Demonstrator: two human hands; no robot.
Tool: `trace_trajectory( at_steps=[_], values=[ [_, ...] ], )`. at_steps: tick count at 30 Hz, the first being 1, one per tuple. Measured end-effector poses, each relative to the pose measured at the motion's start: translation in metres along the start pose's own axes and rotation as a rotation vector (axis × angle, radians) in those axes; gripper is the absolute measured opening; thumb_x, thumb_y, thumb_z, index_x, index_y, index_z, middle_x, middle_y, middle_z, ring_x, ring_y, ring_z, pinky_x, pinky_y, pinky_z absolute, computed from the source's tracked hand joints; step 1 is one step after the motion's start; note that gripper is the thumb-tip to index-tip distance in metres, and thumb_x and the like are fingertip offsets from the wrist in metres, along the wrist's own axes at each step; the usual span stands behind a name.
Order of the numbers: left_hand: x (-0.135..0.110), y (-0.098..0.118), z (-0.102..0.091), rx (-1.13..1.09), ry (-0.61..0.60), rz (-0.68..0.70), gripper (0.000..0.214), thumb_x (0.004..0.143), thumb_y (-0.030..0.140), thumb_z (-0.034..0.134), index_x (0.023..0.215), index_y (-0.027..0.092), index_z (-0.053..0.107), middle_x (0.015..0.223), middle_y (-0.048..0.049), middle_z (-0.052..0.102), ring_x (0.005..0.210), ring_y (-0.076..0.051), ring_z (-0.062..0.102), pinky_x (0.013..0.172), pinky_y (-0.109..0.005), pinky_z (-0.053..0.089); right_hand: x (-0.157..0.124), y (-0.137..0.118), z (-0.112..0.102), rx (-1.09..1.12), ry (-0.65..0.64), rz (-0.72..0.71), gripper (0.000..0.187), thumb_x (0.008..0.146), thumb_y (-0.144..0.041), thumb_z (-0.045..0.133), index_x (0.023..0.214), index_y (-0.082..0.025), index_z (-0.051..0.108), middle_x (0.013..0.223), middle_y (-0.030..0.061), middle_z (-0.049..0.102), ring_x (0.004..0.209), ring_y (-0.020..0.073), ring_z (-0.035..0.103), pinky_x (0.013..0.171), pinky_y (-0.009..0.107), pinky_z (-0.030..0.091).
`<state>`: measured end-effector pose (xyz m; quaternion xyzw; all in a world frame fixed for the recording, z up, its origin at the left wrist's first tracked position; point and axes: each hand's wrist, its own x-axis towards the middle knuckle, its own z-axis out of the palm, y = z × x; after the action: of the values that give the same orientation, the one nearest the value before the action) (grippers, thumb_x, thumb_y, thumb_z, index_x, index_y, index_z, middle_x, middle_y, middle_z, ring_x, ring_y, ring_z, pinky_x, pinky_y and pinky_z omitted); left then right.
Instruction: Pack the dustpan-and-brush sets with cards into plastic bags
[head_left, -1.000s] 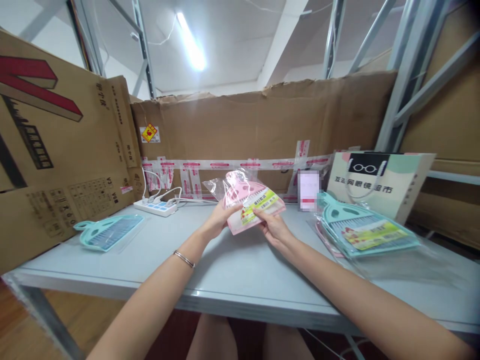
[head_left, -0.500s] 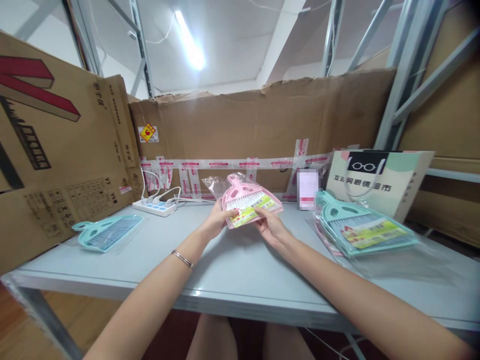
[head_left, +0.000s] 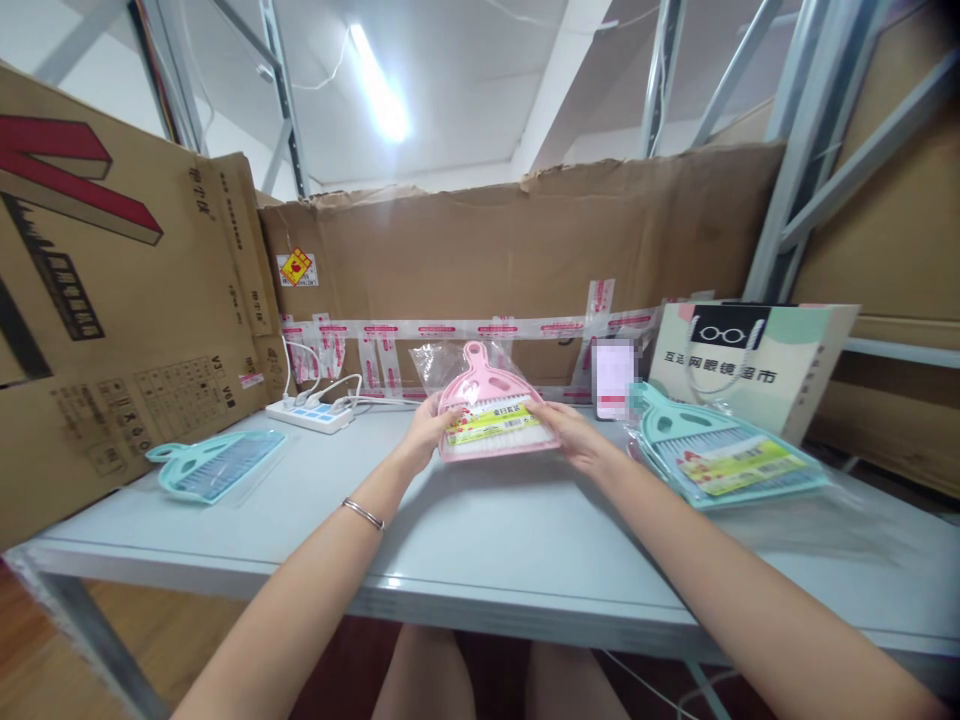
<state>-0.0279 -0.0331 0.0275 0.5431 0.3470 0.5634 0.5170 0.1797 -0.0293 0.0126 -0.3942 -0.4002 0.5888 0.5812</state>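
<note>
The room on my feed has a white ceiling with a lit tube light (head_left: 380,85) and grey metal uprights on both sides. A large cardboard sheet (head_left: 480,260), patched with printed tape, walls off the back of the pale counter (head_left: 465,540) I am working over. A big printed cardboard box (head_left: 150,290) stands along the counter's left end.

At the right, toward the back, I see an upright carrier bag (head_left: 799,380) marked with a pair of glasses. In front of it lies a teal dustpan-and-brush set (head_left: 712,455) in clear plastic, with a yellow-green label. Another teal set (head_left: 221,468) lies on the far left, close to the box.

The pink dustpan-and-brush set (head_left: 491,385) is at the centre, directly ahead of me, tilted up with its handle at the top and its label across the white bristles. Clear plastic spreads around it. I cannot tell whether its lower edge touches the counter.

My left hand (head_left: 429,435) grips the set's left side and my right hand (head_left: 571,432) its right side, both thumbs on the front; the fingers behind are mostly hidden.

Near the back on the left sits a white power strip (head_left: 311,415) with cables plugged in. A phone (head_left: 615,380), its screen blurred, stands upright beside the bag. A silver bracelet (head_left: 364,514) circles my left wrist.
</note>
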Motion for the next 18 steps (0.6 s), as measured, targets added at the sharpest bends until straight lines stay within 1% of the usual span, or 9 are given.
trace_trajectory(
  at_steps=[2,4,6,9,11,13,15,17,18],
  values=[
    [0.0,0.0,-0.002,0.02,-0.034,-0.014,0.04,0.055,0.02,0.072,0.091,0.014,0.056,0.083,-0.0043,0.067,0.074,-0.017,0.063,0.075,-0.033,0.049,-0.002,-0.003,0.0,0.013,-0.092,0.05,0.015,0.067,-0.015,0.066,0.081,-0.011,0.063,0.073,0.0091,0.071,0.065,0.0183,0.067,0.065,0.031,0.054],
    [0.001,-0.001,-0.003,0.028,-0.055,-0.048,0.041,0.056,0.017,0.071,0.095,0.015,0.057,0.085,-0.0047,0.067,0.075,-0.017,0.063,0.075,-0.032,0.049,-0.004,-0.004,0.002,0.001,-0.112,0.113,0.013,0.068,-0.01,0.063,0.08,-0.009,0.064,0.071,0.0099,0.071,0.062,0.0186,0.067,0.064,0.031,0.055],
    [0.002,-0.003,-0.003,0.03,-0.053,-0.115,0.041,0.058,0.015,0.07,0.097,0.016,0.057,0.086,-0.0054,0.068,0.076,-0.018,0.064,0.075,-0.032,0.049,-0.006,-0.003,0.005,-0.025,-0.071,0.142,0.011,0.067,-0.009,0.064,0.079,-0.009,0.065,0.068,0.0095,0.07,0.061,0.0182,0.067,0.062,0.03,0.055],
    [0.003,-0.007,-0.003,0.07,-0.012,-0.187,0.034,0.06,0.017,0.07,0.093,0.015,0.059,0.083,-0.0067,0.069,0.076,-0.018,0.064,0.073,-0.032,0.049,-0.005,0.001,0.007,-0.055,0.023,0.152,0.01,0.067,-0.014,0.068,0.077,-0.01,0.066,0.067,0.0084,0.07,0.059,0.0168,0.066,0.063,0.028,0.055],
    [0.003,-0.01,-0.003,0.101,-0.021,-0.206,0.03,0.06,0.019,0.071,0.088,0.014,0.061,0.08,-0.0077,0.069,0.074,-0.019,0.064,0.072,-0.031,0.049,-0.004,0.005,0.007,-0.056,0.023,0.174,0.011,0.067,-0.016,0.069,0.076,-0.01,0.066,0.068,0.008,0.07,0.059,0.0159,0.066,0.064,0.027,0.055],
    [0.004,-0.014,-0.005,0.115,-0.043,-0.224,0.026,0.06,0.02,0.072,0.083,0.013,0.063,0.078,-0.0083,0.07,0.073,-0.019,0.065,0.07,-0.03,0.049,-0.002,0.009,0.007,-0.054,-0.009,0.206,0.012,0.067,-0.016,0.069,0.077,-0.009,0.066,0.068,0.0083,0.07,0.06,0.0154,0.065,0.063,0.026,0.055],
    [0.007,-0.018,-0.007,0.132,0.009,-0.253,0.024,0.06,0.022,0.073,0.081,0.014,0.064,0.076,-0.0077,0.07,0.071,-0.02,0.065,0.067,-0.029,0.049,0.001,0.013,0.007,-0.064,-0.013,0.224,0.01,0.069,-0.015,0.067,0.076,-0.009,0.065,0.066,0.0081,0.069,0.058,0.0147,0.065,0.061,0.025,0.054],
    [0.01,-0.022,-0.01,0.155,0.096,-0.291,0.024,0.061,0.025,0.071,0.081,0.014,0.063,0.073,-0.0071,0.07,0.069,-0.02,0.065,0.064,-0.028,0.049,0.003,0.016,0.006,-0.085,0.015,0.217,0.004,0.073,-0.013,0.062,0.073,-0.009,0.064,0.062,0.0068,0.068,0.055,0.0136,0.063,0.057,0.024,0.053],
    [0.012,-0.024,-0.012,0.163,0.132,-0.307,0.024,0.063,0.027,0.07,0.081,0.014,0.063,0.072,-0.0068,0.07,0.068,-0.019,0.064,0.063,-0.028,0.049,0.003,0.016,0.005,-0.098,0.034,0.21,0.005,0.074,-0.011,0.06,0.071,-0.01,0.063,0.059,0.0061,0.067,0.053,0.013,0.063,0.054,0.023,0.052]
  ],
)
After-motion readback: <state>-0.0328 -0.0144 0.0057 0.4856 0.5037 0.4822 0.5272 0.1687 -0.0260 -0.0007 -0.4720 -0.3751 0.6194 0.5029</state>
